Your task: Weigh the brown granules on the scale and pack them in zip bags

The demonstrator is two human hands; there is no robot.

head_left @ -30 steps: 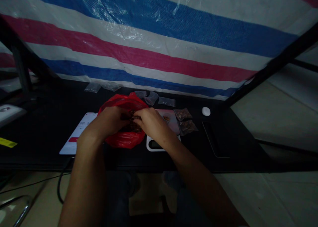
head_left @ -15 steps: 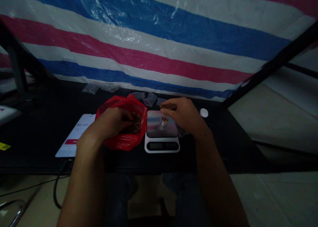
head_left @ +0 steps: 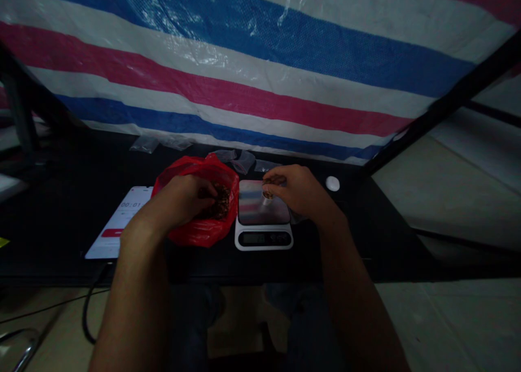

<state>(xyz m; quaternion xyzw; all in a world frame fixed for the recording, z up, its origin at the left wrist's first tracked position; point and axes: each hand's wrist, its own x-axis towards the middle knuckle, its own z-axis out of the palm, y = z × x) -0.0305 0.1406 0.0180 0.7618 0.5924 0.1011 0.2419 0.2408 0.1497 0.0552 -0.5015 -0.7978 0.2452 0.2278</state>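
Right fingers (head_left: 278, 190) pinch bits (head_left: 273, 180) by the cup (head_left: 266, 201) on our scale (head_left: 260, 217); left fingers (head_left: 207, 203) dip into the bag (head_left: 199, 236) left of it, grip unclear. We're apparently filling; next needs a gradual release.

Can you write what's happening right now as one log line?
left hand: at mouth of red bag; right hand: holding brown pieces at small cup; small cup: on scale; display: hard to read

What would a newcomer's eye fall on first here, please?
Probably the blue, red and white striped sheet behind the table. Next, perhaps, the red bag, with the left hand inside it. To its right, the right hand holds brown bits at a small cup on the scale.
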